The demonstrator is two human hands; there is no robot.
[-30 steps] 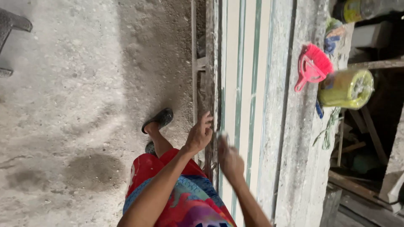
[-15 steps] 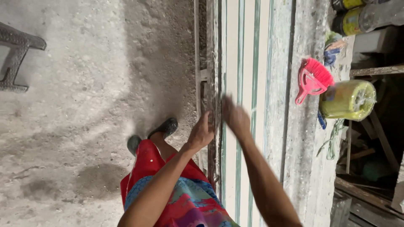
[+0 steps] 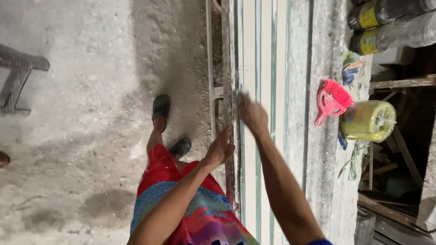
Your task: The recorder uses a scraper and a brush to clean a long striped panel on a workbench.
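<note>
A long white panel with thin green stripes (image 3: 265, 68) lies along a dusty workbench, seen from above. My left hand (image 3: 220, 147) rests on the panel's near edge, fingers curled against the metal frame (image 3: 211, 68) beside it. My right hand (image 3: 252, 113) is stretched further along, pressed flat on the panel's edge and blurred by motion. Neither hand holds a loose object. Below are my red shorts and my dark sandals (image 3: 161, 109) on the floor.
A pink hand brush (image 3: 331, 100) and a yellow-green roll in plastic (image 3: 368, 120) sit on the grey ledge (image 3: 320, 181) at the right. Bottles (image 3: 386, 20) lie at the top right. A dark stool (image 3: 18, 77) stands at the left on the concrete floor.
My right hand has slid forward along the panel's edge, past the left hand. My feet have stepped forward and the view has shifted along the bench.
</note>
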